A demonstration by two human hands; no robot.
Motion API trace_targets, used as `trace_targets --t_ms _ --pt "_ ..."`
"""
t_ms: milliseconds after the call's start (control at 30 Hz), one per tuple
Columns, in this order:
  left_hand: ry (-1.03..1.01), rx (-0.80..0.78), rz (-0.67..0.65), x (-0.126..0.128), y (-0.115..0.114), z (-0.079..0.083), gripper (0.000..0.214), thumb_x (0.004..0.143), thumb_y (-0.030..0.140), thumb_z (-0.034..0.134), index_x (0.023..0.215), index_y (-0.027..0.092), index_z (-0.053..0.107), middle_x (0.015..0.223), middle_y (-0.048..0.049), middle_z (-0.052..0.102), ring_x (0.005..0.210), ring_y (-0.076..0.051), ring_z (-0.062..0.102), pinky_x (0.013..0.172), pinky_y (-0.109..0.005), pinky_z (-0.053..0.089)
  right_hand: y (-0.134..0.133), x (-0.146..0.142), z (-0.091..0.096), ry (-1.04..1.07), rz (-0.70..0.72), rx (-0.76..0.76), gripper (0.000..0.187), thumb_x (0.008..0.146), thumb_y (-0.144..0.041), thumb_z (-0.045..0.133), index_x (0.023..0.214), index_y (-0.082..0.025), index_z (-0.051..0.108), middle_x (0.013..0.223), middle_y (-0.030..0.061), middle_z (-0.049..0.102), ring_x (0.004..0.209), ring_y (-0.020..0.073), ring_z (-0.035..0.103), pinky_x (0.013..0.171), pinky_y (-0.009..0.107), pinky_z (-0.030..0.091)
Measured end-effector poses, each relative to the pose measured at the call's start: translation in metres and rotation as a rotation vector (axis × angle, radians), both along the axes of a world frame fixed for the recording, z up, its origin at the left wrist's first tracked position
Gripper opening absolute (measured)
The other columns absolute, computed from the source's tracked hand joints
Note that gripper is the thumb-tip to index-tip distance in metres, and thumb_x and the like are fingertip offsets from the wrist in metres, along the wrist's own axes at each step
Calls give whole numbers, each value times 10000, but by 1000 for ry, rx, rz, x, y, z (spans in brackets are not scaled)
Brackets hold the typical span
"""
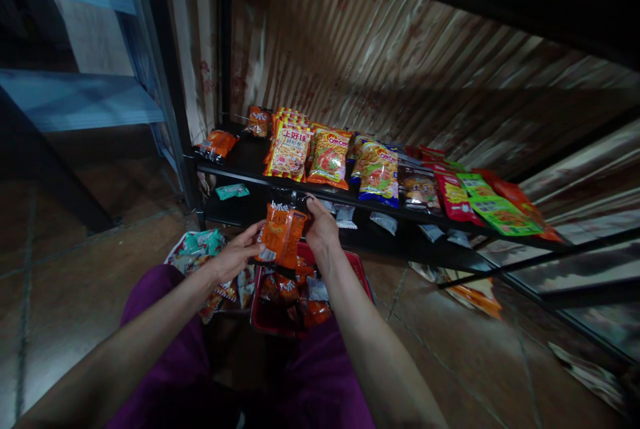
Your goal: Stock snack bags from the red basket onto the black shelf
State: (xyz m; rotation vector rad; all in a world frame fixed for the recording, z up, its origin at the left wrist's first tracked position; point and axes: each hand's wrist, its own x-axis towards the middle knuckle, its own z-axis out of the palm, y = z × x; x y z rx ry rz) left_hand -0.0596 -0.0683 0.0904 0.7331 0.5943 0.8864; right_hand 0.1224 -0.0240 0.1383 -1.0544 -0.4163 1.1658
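An orange and black snack bag (281, 237) hangs upright in front of the black shelf, above the red basket. My left hand (239, 252) grips its left side, thumb on the front and fingers partly behind it. At its upper right edge, my right hand (321, 222) closes on the bag, with some fingers hidden. Below, the red basket (259, 322) holds several similar orange and black bags. To its left a white basket (173, 257) contains teal and brown packets. Two more orange bags, one lying (219, 145) and one standing (259, 121), rest at the shelf's left end.
Along the black shelf (245, 165) stand several yellow, orange and blue snack bags, with red and green packets (503, 212) to the right. A teal packet (232, 191) lies on the lower shelf. A blue ladder-like frame (80, 99) stands left. Wrappers (473, 292) lie on the tiles.
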Motion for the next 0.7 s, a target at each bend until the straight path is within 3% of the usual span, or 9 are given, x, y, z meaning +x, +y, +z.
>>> trace_targets --t_ms 300,700 --pt "-13 -18 1 -3 -9 9 622 700 180 733 1279 240 513 1124 -73 644 968 -206 614 869 -336 437 12 4 -11 39 -17 -51 185 627 -130 656 795 -200 694 657 -32 698 595 118 625 552 220 510" --pt "-89 30 1 2 -23 20 552 707 93 697 1233 199 570 1285 -69 569 1160 -229 524 992 -341 365 10 2 -4 70 -64 -92 167 695 -73 589 785 -187 672 609 -46 672 568 114 616 589 238 513"
